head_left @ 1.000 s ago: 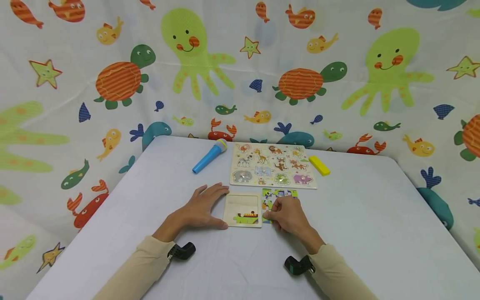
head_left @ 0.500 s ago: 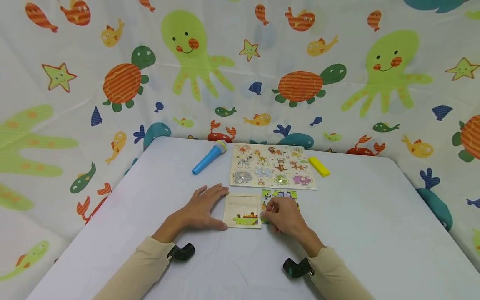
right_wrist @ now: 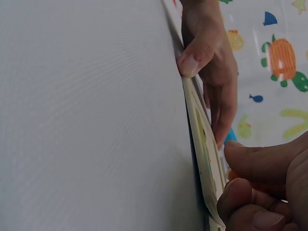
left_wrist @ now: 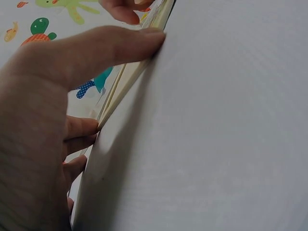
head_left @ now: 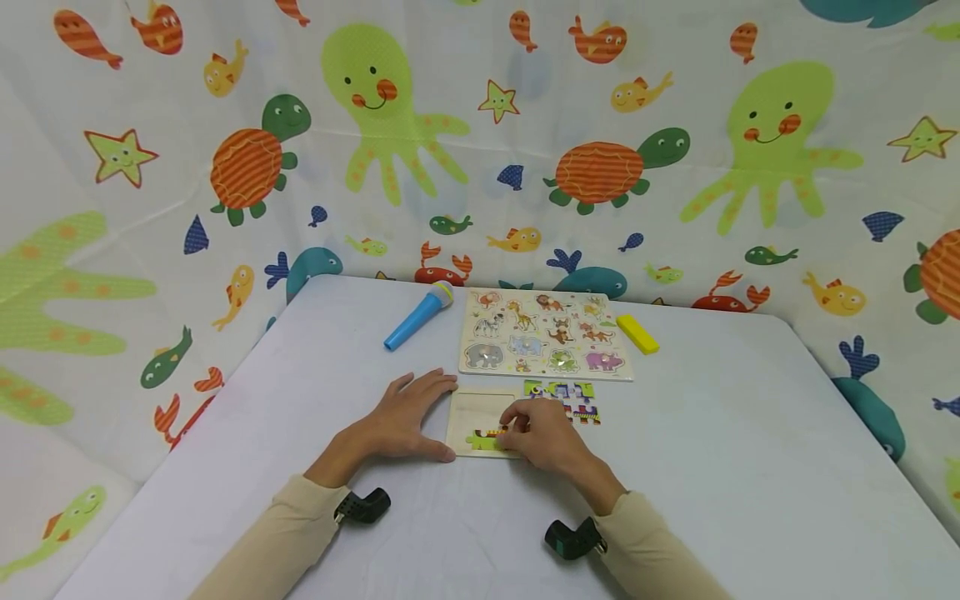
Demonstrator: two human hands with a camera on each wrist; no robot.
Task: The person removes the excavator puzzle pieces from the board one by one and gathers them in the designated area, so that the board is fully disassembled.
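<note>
My left hand (head_left: 405, 417) lies with fingers spread along the left side of a small wooden puzzle tray (head_left: 480, 407), thumb and fingertips touching its frame. Joined puzzle pieces (head_left: 483, 442) with green and red-brown print fill the tray's lower part. My right hand (head_left: 551, 437) is over the tray's lower right corner, thumb and index finger pinching a puzzle piece mostly hidden by the fingers. Several loose puzzle pieces (head_left: 558, 390) lie just right of the tray, partly covered by this hand. In the right wrist view, the tray's edge (right_wrist: 199, 144) runs between both hands.
Behind the tray lies a larger wooden animal peg puzzle (head_left: 547, 333). A blue toy microphone (head_left: 416, 321) is to its left, a yellow block (head_left: 637, 333) to its right. A sea-animal printed curtain (head_left: 480, 150) hangs along the back of the white table (head_left: 750, 467).
My right hand has moved left from the loose pieces to over the tray's lower right part, uncovering more loose pieces. My left hand has stayed at the tray's left side.
</note>
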